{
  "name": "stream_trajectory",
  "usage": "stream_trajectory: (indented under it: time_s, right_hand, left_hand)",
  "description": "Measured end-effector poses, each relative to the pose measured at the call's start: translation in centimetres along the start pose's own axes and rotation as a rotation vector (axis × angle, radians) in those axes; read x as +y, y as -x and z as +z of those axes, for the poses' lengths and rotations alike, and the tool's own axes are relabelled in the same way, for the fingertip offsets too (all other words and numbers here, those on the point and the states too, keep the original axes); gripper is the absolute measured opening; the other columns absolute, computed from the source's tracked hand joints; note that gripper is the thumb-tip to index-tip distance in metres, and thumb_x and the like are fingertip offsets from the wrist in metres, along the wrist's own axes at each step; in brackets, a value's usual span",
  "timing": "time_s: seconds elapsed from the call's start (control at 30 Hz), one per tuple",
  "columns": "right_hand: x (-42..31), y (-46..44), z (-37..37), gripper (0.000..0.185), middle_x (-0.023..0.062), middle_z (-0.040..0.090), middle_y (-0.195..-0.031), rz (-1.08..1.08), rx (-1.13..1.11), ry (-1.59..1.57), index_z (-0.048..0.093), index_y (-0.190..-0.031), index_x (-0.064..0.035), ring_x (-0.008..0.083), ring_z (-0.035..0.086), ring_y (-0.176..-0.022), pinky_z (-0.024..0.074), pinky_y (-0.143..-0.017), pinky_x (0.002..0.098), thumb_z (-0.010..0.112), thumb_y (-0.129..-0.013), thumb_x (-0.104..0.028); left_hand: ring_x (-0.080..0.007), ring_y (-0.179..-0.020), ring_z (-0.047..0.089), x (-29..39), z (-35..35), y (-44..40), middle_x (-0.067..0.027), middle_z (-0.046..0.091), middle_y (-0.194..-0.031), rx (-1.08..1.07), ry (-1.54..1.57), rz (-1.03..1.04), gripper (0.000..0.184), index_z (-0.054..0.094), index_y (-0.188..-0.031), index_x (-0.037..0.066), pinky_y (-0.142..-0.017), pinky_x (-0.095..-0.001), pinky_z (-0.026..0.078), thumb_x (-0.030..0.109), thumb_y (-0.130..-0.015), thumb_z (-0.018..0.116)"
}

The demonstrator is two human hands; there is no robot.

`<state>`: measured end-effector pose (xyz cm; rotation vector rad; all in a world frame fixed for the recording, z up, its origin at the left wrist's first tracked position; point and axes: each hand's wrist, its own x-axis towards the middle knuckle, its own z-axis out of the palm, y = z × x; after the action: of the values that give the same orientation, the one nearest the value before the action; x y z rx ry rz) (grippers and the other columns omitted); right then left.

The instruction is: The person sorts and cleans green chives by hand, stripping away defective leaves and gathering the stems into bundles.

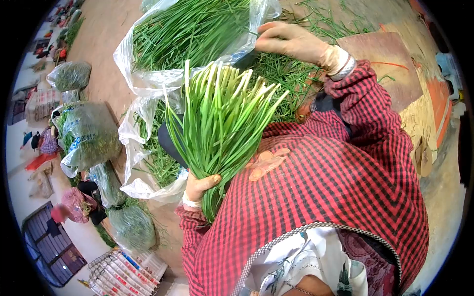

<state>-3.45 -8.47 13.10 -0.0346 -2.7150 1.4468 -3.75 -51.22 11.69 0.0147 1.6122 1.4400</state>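
My left hand [201, 187], in a pale glove, is closed around the lower leafy part of a thick bunch of garlic chives [217, 128]. The pale cut ends fan out towards the top of the view. At the upper right, my gloved right hand [291, 42] has its fingers pinched at the edge of an opened clear plastic bag [170, 79]. A thin green chive stalk shows at its fingertips. Inside that bag lies a large heap of long green chives [192, 34].
Loose trimmings [286, 79] cover the floor beyond the bunch. A brown board [382, 69] lies at the right. Filled plastic bags [91, 133] line the left, near a bent-over person [79, 204] and a stack of flattened printed sacks or cartons [126, 274]. A checked apron [326, 182] covers my lap.
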Motion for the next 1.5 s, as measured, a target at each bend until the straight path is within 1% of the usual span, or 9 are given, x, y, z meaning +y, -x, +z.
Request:
stream_trajectory:
  time_s: [0.2,0.4,0.53,0.63,0.77,1.0,1.13,1.4,1.5]
  right_hand:
    - [-3.5,-1.1,3.3,0.036,0.0098,0.062,-0.1,0.188,-0.564,-0.237,0.068,-0.091,0.0012,0.0194,0.058,-0.095,0.0469,-0.085,0.0333,0.066,-0.087,-0.035]
    - [-1.0,-0.3,3.7,0.017,0.0041,0.063,-0.094,-0.141,-0.193,-0.291,0.068,-0.095,-0.0041,0.0129,0.059,-0.087,0.0482,-0.083,0.0296,0.063,-0.09,-0.02]
    - [5.2,-0.9,-1.1,0.03,0.0064,0.069,-0.082,0.25,0.292,0.179,0.069,-0.1,-0.005,0.0151,0.065,-0.081,0.0522,-0.077,0.0326,0.061,-0.089,-0.032]
    - [4.1,0.0,-3.1,0.031,0.0098,0.069,-0.097,0.453,0.194,0.317,0.07,-0.1,-0.0071,0.0174,0.063,-0.098,0.0489,-0.087,0.0327,0.064,-0.088,-0.034]
    - [-1.7,2.0,0.6,0.028,0.0153,0.046,-0.137,-0.056,-0.148,-0.093,0.073,-0.096,-0.0085,0.0279,0.045,-0.125,0.0361,-0.105,0.0374,0.068,-0.085,-0.034]
    - [-0.6,1.1,9.4,0.031,0.0135,0.059,-0.111,-0.267,0.047,-0.242,0.071,-0.094,-0.0009,0.025,0.058,-0.102,0.0448,-0.09,0.0345,0.071,-0.081,-0.029]
    - [-0.7,1.4,6.1,0.022,0.0031,0.066,-0.107,0.121,-0.005,-0.523,0.071,-0.097,-0.0036,0.0136,0.061,-0.095,0.0454,-0.091,0.0292,0.063,-0.089,-0.023]
    - [9.1,4.5,1.1,0.047,0.0125,0.065,-0.112,0.233,0.51,0.411,0.066,-0.111,-0.0026,0.0216,0.061,-0.102,0.0461,-0.093,0.0315,0.061,-0.088,-0.043]
    - [4.7,5.8,1.5,0.065,0.0171,0.057,-0.126,0.406,-0.316,-0.255,0.055,-0.125,0.0003,0.0255,0.055,-0.116,0.0409,-0.101,0.0362,0.059,-0.087,-0.052]
  left_hand:
    - [-0.0146,-0.087,0.059,0.9,0.5,-0.5,-0.0047,0.064,-0.1,-0.058,-0.151,-0.005,0.051,0.057,-0.114,0.001,-0.077,-0.0299,0.049,0.011,-0.07,0.079]
    - [-0.0142,-0.084,0.06,0.3,0.6,-0.3,-0.0052,0.064,-0.101,-0.048,-0.062,0.076,0.051,0.055,-0.117,0.001,-0.072,-0.0286,0.05,0.006,-0.071,0.077]
    - [-0.0142,-0.088,0.059,-0.1,-0.7,0.1,-0.0051,0.064,-0.102,-0.004,-0.052,-0.055,0.052,0.055,-0.117,0.0,-0.077,-0.029,0.05,0.007,-0.071,0.077]
    - [-0.0132,-0.083,0.059,0.1,-0.4,0.0,-0.0053,0.064,-0.099,-0.009,-0.04,0.002,0.047,0.057,-0.114,-0.001,-0.074,-0.0271,0.049,0.009,-0.071,0.076]
    - [-0.0122,-0.081,0.059,0.9,0.8,-0.4,-0.0048,0.065,-0.097,0.009,-0.094,0.022,0.044,0.059,-0.112,-0.001,-0.073,-0.0265,0.049,0.008,-0.072,0.075]
    - [-0.0129,-0.087,0.06,1.2,2.4,-1.1,-0.0059,0.065,-0.102,0.051,-0.065,0.102,0.045,0.059,-0.114,0.0,-0.077,-0.0287,0.049,0.006,-0.072,0.074]
    - [-0.0123,-0.083,0.058,0.4,1.3,-0.8,-0.003,0.063,-0.098,0.052,0.011,0.055,0.046,0.059,-0.114,0.0,-0.075,-0.0278,0.048,0.007,-0.071,0.075]
    - [-0.0122,-0.078,0.057,0.1,0.0,-0.5,-0.003,0.062,-0.095,0.125,-0.03,0.104,0.044,0.058,-0.111,0.0,-0.069,-0.0257,0.048,0.007,-0.071,0.074]
    - [-0.0153,-0.084,0.06,2.2,0.9,-0.9,-0.0059,0.064,-0.1,0.14,0.03,0.138,0.045,0.057,-0.113,-0.001,-0.076,-0.0285,0.05,0.007,-0.072,0.074]
